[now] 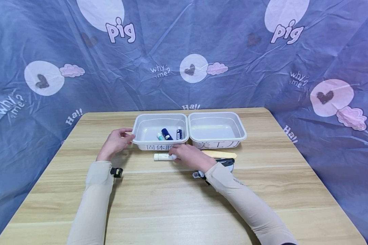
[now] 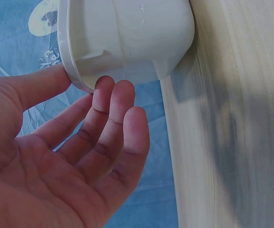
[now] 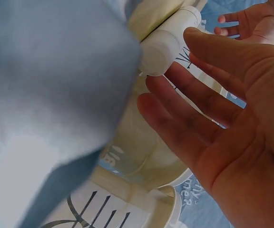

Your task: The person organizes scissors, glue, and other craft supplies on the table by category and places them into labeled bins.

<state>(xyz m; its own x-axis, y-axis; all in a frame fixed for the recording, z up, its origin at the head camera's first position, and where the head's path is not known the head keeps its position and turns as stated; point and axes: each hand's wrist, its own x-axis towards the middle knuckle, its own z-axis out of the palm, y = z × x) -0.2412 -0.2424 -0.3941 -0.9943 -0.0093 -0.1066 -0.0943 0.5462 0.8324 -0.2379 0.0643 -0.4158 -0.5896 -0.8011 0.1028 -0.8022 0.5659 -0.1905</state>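
Note:
Two pale plastic bins stand side by side; the left bin (image 1: pixel 141 147) has dark printed characters and holds several glue sticks (image 1: pixel 167 134), blue and teal-white. My left hand (image 1: pixel 115 143) touches its left rim with thumb and forefinger, the other fingers relaxed, as the left wrist view shows (image 2: pixel 75 142). On the table in front of that bin lies a white glue stick (image 1: pixel 161 157). My right hand (image 1: pixel 191 156) pinches its right end between thumb and fingers; in the right wrist view the white stick (image 3: pixel 168 40) sits by the thumb.
The right bin (image 1: pixel 216 143), also labelled, adjoins the left one. Partly behind my right wrist lie a yellow utility knife (image 1: pixel 222 154) and a black-and-grey tool (image 1: pixel 230 162). A blue patterned cloth (image 1: pixel 159 92) hangs behind the wooden table (image 1: pixel 153 207).

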